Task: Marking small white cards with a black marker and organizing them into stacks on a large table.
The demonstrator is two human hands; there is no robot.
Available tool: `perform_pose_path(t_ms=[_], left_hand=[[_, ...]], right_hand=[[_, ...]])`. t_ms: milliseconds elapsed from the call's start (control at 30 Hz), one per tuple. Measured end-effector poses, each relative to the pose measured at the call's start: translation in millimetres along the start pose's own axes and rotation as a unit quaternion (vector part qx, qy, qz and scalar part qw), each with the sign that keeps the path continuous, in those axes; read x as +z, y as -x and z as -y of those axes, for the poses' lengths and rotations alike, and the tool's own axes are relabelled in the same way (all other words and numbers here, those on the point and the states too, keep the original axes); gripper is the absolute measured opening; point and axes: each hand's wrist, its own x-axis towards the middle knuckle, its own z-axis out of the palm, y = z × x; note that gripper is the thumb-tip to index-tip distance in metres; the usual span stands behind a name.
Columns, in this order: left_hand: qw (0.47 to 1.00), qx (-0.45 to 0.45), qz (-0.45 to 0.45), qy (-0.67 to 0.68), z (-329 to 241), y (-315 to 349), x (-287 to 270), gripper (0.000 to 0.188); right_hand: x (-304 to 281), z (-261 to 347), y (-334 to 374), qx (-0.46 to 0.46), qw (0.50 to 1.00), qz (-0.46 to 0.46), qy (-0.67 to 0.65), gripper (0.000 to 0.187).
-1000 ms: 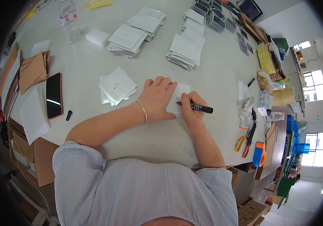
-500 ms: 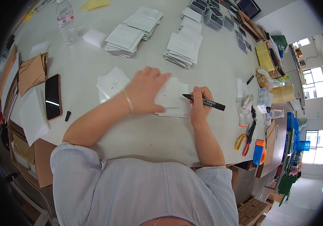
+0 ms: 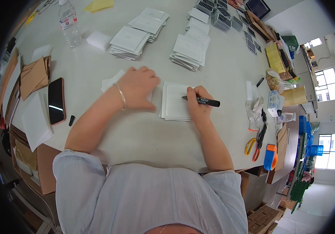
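My right hand (image 3: 200,104) grips a black marker pen (image 3: 210,102), its tip at the top sheet of a stack of white square cards (image 3: 174,111). Small dark marks show on that sheet by the tip. To the left, my left hand (image 3: 138,87), with a bracelet at its wrist, hovers with fingers spread over other white cards (image 3: 111,81), mostly covering them. Whether it touches them I cannot tell; it appears to hold nothing. A small black cap (image 3: 71,120) lies by the smartphone (image 3: 56,101).
Marked card stacks (image 3: 128,41) and more white stacks (image 3: 189,46) stand farther back. A water bottle (image 3: 69,25) is at the far left. On the right lie scissors (image 3: 258,146), gloves (image 3: 254,113) and an orange-and-blue tape dispenser (image 3: 269,157). Cardboard pieces (image 3: 34,78) lie left.
My left hand has moved left, off the near stack and over the other cards. My right hand has shifted slightly left and up, bringing the marker tip onto the top card.
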Motion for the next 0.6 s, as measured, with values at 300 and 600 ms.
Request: perform_pose_path(t_ms=[300,600], left_hand=[[0.984,0.109,-0.124,0.062,-30.8,-14.0,41.0,0.062],[0.987,0.091,-0.12,0.054,-35.5,-12.2,42.2,0.061]], right_hand=[[2.0,-2.4,-1.0,-0.031,0.998,0.002,0.05,0.024],[-8.2,-8.0,11.5,-0.041,0.999,-0.004,-0.024,0.025]])
